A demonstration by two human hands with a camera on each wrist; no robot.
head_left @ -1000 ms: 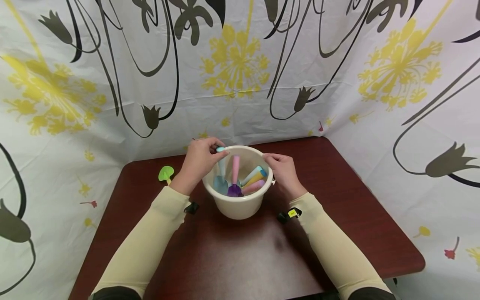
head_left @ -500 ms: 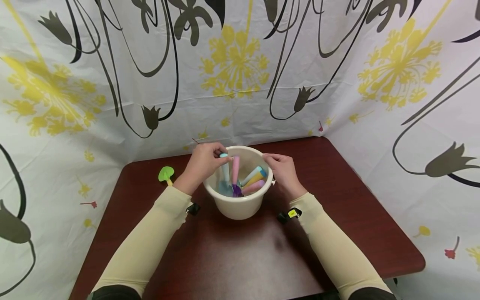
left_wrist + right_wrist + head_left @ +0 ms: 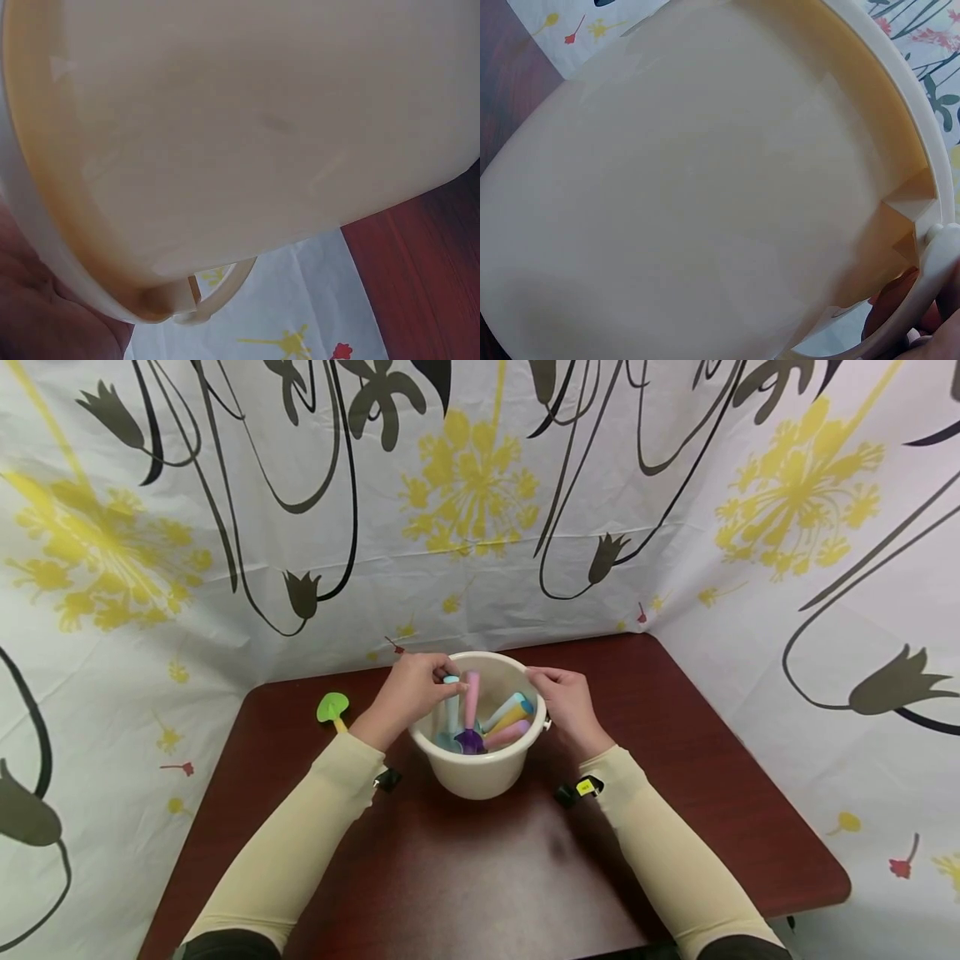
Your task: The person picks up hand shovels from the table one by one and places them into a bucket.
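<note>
While the cream bucket (image 3: 480, 777) stands near the middle of the dark red bench (image 3: 675, 777), both hands are up at its rim. The left hand (image 3: 411, 689) sits at the bucket's 10 o'clock edge, its fingers curled round the top of a light blue toy tool (image 3: 451, 702) whose handle stands nearly upright inside the bucket, blade end down. Just beside that tool, toward 3 o'clock, a pink-handled toy with a purple head (image 3: 470, 714) also stands upright, its head at the bottom. Further toward 3 o'clock, three more handles lean against the inner wall: a pale blue one (image 3: 507, 707), a yellow one (image 3: 512, 718) and a pink one (image 3: 508, 732), stacked close together. The right hand (image 3: 567, 697) grips the rim at the bucket's 3 o'clock side, fingers bent over the edge just above the handle pivot.

At 9 o'clock from the bucket, well apart from it, a green toy spade (image 3: 332, 708) lies on the bench near the far left corner. A flowered white cloth (image 3: 480, 510) in yellow and black hangs behind and beside the bench. Both wrist views are filled by the bucket's cream outer wall (image 3: 247, 127) (image 3: 690, 195), with its looped handle showing below the rim.
</note>
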